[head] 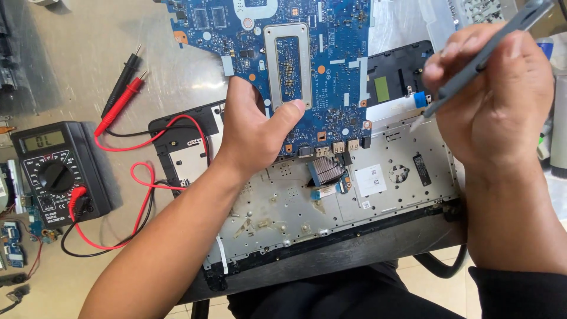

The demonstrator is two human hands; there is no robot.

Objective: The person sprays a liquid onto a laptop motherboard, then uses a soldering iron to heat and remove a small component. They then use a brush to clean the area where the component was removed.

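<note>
A blue rectangular circuit board (307, 65) is gripped by the left hand (257, 127) above a white square label (371, 180), while a grey slim tool (484, 56) is pinched in the right hand (493, 94) fingers.

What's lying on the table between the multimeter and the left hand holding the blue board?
In the head view, between the multimeter and the left hand lie looping red and black test leads and the black corner of the laptop case.

You held a glossy blue fibreglass circuit board (331, 65) over a dull, stamped grey metal laptop plate (331, 201); your matt grey plastic tool (484, 56) looked smooth, the pale bench (71, 47) faintly shiny.
</note>
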